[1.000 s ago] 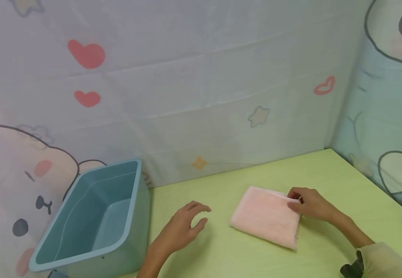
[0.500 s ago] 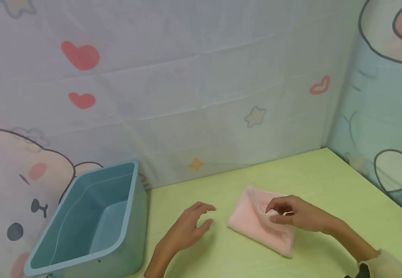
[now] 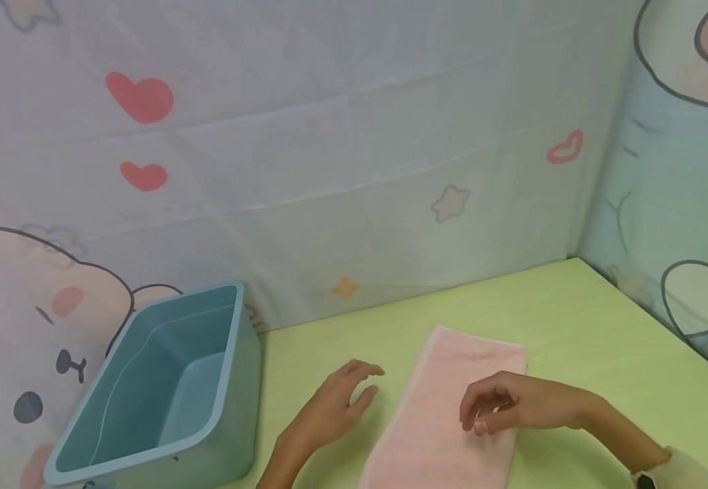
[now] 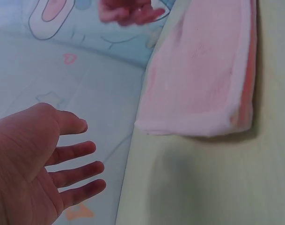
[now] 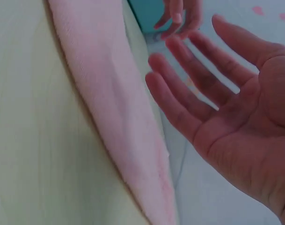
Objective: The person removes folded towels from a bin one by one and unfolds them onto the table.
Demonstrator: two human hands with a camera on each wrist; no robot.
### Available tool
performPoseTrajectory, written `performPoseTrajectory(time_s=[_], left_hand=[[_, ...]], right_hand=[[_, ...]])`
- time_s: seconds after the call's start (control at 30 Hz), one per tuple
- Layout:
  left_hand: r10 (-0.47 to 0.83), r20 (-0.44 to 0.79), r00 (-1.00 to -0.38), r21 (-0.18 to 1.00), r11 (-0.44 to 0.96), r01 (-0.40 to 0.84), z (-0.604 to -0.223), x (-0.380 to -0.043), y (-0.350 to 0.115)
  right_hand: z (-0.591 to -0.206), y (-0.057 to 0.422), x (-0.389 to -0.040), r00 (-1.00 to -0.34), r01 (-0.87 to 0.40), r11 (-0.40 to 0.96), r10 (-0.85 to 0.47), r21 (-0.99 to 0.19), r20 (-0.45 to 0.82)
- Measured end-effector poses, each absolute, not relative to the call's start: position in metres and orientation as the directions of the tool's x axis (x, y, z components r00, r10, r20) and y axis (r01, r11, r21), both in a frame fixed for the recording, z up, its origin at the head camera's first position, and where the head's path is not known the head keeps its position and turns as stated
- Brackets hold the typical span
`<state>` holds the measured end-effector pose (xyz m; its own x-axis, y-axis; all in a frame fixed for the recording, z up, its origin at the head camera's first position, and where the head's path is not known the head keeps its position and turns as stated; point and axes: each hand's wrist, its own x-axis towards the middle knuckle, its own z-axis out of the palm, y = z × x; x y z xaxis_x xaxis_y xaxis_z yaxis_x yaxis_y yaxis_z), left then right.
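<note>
A pink towel lies on the light green table, partly unfolded into a long strip that runs toward the front edge of the head view. Over its right part hovers my right hand, fingers loosely bent and holding nothing. The right wrist view shows this hand with its fingers spread apart beside the towel. Left of the towel, my left hand hangs above the table with relaxed fingers. In the left wrist view that hand is apart from the towel's folded end.
A blue plastic tub stands on the left, close to the back wall. A cloth backdrop with hearts and stars rises behind the table, and another printed sheet hangs on the right.
My right hand gripped the towel's top layer at its right edge, drew it toward the front left and let go. The towel now reaches further forward. My left hand has barely moved.
</note>
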<state>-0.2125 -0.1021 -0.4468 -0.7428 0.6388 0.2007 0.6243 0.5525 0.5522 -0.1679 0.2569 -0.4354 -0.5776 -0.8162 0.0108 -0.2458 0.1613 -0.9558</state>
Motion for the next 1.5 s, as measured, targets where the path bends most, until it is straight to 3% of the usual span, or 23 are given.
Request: performPoseTrajectory(time_s=[0.1, 0.27, 0.57, 0.83, 1.07, 1.3, 1.5], left_hand=[[0.667, 0.196, -0.719, 0.501, 0.562, 0.658, -0.448, -0.205, -0.096], [0.722, 0.208, -0.659, 0.388, 0.558, 0.734, -0.450, -0.190, -0.084], [0.845, 0.305, -0.440, 0.188, 0.399, 0.897, -0.469, -0.172, -0.068], [0.903, 0.298, -0.311, 0.066, 0.305, 0.950, -0.480, -0.168, -0.060], [0.936, 0.185, -0.299, 0.024, 0.300, 0.954, -0.484, -0.165, -0.056], [0.910, 0.074, -0.408, -0.008, 0.409, 0.912, -0.484, -0.147, -0.060], [0.895, -0.017, -0.446, -0.009, 0.446, 0.895, -0.483, -0.138, -0.060]], right_hand=[[-0.441, 0.263, -0.170, -0.670, -0.239, 0.244, -0.742, -0.940, -0.022], [-0.447, 0.266, -0.174, -0.743, -0.292, 0.370, -0.668, -0.882, -0.034], [-0.458, 0.265, -0.182, -0.780, -0.420, 0.446, -0.622, -0.790, 0.063], [-0.458, 0.261, -0.183, -0.798, -0.465, 0.510, -0.596, -0.724, 0.093], [-0.462, 0.258, -0.187, -0.798, -0.504, 0.580, -0.596, -0.639, 0.089], [-0.466, 0.254, -0.192, -0.799, -0.465, 0.622, -0.602, -0.631, -0.005], [-0.469, 0.245, -0.199, -0.815, -0.476, 0.692, -0.579, -0.544, -0.024]])
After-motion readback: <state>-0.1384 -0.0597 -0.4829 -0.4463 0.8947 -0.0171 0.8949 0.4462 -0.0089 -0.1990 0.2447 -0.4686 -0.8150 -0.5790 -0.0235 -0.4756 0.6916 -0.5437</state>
